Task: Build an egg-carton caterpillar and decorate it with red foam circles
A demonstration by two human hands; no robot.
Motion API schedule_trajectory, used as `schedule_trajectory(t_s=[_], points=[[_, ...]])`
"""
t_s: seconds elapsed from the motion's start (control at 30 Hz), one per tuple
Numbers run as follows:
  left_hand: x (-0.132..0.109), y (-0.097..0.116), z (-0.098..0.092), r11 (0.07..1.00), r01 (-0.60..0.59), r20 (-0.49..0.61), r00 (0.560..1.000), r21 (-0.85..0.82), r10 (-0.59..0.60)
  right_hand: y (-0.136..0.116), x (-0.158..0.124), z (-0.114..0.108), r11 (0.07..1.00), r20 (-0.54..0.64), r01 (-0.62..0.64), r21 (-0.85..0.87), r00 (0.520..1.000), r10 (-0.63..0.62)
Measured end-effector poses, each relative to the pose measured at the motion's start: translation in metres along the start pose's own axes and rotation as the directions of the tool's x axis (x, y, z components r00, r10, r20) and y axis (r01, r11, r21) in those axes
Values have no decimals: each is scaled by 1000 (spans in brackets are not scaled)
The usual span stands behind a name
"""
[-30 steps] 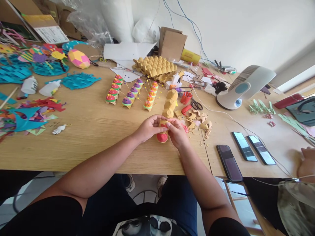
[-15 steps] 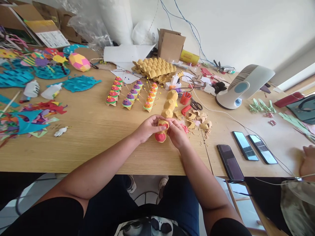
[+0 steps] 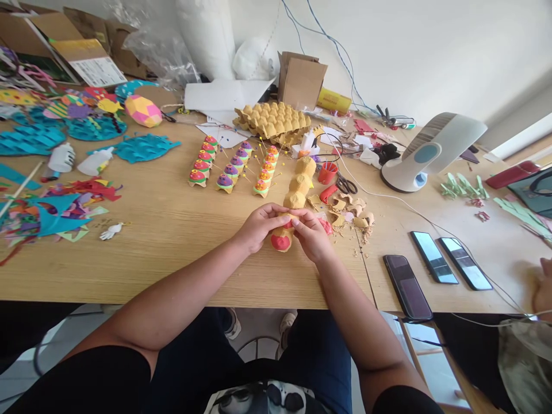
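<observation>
A tan egg-carton strip (image 3: 301, 183) lies lengthwise in front of me, with red patches on its near bumps. My left hand (image 3: 264, 226) grips its left side, the thumb over the second bump from the near end. From the right, my right hand (image 3: 311, 231) closes on the same bump, its thumb and fingertips meeting the left thumb. Both thumbs partly cover the red patch there; the nearest red patch (image 3: 280, 242) shows fully. Just right of the strip sit red scraps (image 3: 325, 226) and torn tan carton pieces (image 3: 345, 208).
Beyond my hands stand decorated carton strips in red (image 3: 202, 162), purple (image 3: 234, 167) and orange (image 3: 266, 171). Scissors (image 3: 345, 184), a red cup (image 3: 328, 172) and a fan (image 3: 426, 152) are to the right. Several phones (image 3: 407, 286) lie near the front edge. Colored scraps (image 3: 64, 207) cover the left side.
My right thumb and fingers have moved in over the second bump, meeting the left thumb and covering more of its red patch. The whole view has shifted slightly.
</observation>
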State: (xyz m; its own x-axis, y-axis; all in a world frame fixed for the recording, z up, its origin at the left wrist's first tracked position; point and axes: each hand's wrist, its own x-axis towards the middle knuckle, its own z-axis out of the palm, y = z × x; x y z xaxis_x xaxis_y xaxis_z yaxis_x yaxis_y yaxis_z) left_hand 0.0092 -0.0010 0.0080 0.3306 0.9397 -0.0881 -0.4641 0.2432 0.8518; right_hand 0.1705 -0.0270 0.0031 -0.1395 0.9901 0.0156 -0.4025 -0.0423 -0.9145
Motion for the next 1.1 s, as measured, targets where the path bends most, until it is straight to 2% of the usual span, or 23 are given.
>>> schedule_trajectory(t_s=[0.27,0.5,0.67,0.8,1.1], points=[[-1,3,2,998,56,-19,998,-31,-56,5,1,1,1000,12,24,-6,1000,-24],[4,0,-5,992,103,57,993,-75,-99,2,0,0,1000,-54,11,24,998,-10],[3,1,-4,999,20,136,991,-43,-14,-2,-1,0,998,-48,-9,61,999,12],[2,-1,-2,994,-96,119,989,42,91,-1,-1,-1,996,-17,-10,88,1000,11],[3,-4,-4,997,-67,97,993,39,63,-1,0,1,997,-32,-10,80,999,13]])
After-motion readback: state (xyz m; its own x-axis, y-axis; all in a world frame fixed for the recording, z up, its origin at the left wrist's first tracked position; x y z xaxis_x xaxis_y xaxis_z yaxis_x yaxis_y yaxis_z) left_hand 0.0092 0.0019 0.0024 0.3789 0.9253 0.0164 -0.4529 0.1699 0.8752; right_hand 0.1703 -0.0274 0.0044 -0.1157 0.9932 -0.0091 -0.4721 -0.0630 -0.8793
